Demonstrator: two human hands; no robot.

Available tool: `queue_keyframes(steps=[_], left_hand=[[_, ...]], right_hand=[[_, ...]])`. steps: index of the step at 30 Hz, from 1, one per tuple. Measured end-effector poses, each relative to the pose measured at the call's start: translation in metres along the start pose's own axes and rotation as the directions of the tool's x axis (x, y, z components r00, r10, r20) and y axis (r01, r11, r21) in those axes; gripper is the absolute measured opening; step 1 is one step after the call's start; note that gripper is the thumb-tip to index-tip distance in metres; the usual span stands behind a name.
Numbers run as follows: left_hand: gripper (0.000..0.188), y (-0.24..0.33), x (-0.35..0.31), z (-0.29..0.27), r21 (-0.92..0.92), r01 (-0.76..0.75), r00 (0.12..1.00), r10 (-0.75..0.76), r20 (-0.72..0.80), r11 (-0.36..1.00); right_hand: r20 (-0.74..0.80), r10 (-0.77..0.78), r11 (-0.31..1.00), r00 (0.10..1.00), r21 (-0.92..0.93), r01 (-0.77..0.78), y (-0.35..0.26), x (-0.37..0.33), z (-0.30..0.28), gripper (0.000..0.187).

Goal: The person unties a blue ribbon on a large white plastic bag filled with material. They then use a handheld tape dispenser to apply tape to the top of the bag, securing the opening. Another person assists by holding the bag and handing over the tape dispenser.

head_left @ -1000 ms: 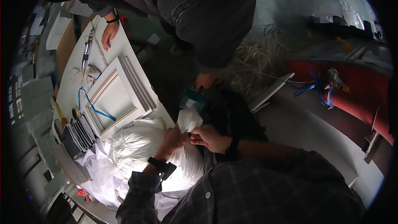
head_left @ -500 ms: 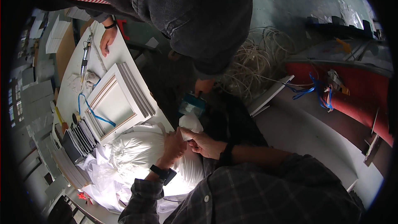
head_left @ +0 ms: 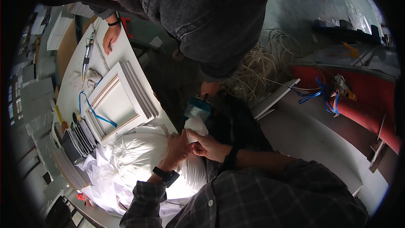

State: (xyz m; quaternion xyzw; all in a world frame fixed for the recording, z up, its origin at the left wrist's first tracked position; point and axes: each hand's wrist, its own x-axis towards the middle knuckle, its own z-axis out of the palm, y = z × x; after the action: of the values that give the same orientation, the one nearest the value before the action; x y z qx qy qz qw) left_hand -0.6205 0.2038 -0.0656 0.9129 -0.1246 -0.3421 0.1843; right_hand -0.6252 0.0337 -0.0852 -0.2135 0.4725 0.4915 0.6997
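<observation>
My left hand (head_left: pixel 179 147) and my right hand (head_left: pixel 209 147) are close together, both with fingers closed on a translucent white plastic bag (head_left: pixel 196 126). The bag stands up above my fingers; its lower part is hidden by them. Just beyond it is a teal, box-like container (head_left: pixel 198 106) with a pale inside, held from above by a co-worker's hand (head_left: pixel 209 88). The bag's top touches or overlaps the container's near edge; I cannot tell which. Beside my left wrist a large, full white sack (head_left: pixel 143 155) bulges under bright light.
On the white table (head_left: pixel 110 57) at left lie stacked white frames (head_left: pixel 133 88), a blue strap (head_left: pixel 90 109), a pen-shaped tool (head_left: pixel 87 57) and dark folded pieces (head_left: pixel 82 137). The co-worker's dark jacket (head_left: pixel 211 21) leans in overhead. Coiled pale hose (head_left: pixel 261 67) and a red roll (head_left: pixel 363 116) are at right.
The co-worker's body and holding hand have shifted slightly right, and the teal container with them. The white bag's top has moved a little right. My hands keep their grip.
</observation>
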Motion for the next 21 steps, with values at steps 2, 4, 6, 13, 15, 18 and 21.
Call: queue_keyframes(steps=[2,4,6,13,15,18,21], left_hand=[[0.039,0.003,-0.002,-0.003,0.029,-0.029,1.000,0.029,-0.007,0.999],[0.039,0.005,-0.003,-0.006,0.056,-0.054,0.999,0.054,-0.004,0.997],[0.039,0.007,-0.002,-0.007,0.080,-0.075,0.997,0.074,0.009,0.994],[0.042,0.002,-0.002,-0.007,0.107,-0.129,0.992,0.130,0.000,0.986],[0.043,0.003,-0.001,-0.008,0.111,-0.122,0.992,0.122,0.012,0.986],[0.043,0.004,-0.001,-0.009,0.090,-0.119,0.993,0.119,0.006,0.989],[0.042,-0.005,-0.001,-0.002,0.084,-0.102,0.995,0.102,0.001,0.991]], right_hand=[[-0.028,0.029,1.000,0.999,-0.004,-0.029,-0.004,-0.004,0.003,0.047],[-0.026,0.043,0.999,0.999,-0.003,-0.043,-0.005,-0.005,0.003,0.047],[0.006,0.044,0.999,0.999,0.002,-0.044,-0.005,-0.002,0.001,0.047],[0.026,-0.033,0.998,0.999,0.062,0.032,0.003,0.006,-0.007,0.034],[0.021,-0.051,0.997,0.998,0.066,0.049,0.004,0.008,-0.007,0.029],[-0.028,-0.056,0.995,0.998,0.085,0.058,0.007,0.012,-0.007,0.026],[0.006,-0.078,0.993,0.997,0.085,0.077,0.007,0.012,-0.006,0.025]])
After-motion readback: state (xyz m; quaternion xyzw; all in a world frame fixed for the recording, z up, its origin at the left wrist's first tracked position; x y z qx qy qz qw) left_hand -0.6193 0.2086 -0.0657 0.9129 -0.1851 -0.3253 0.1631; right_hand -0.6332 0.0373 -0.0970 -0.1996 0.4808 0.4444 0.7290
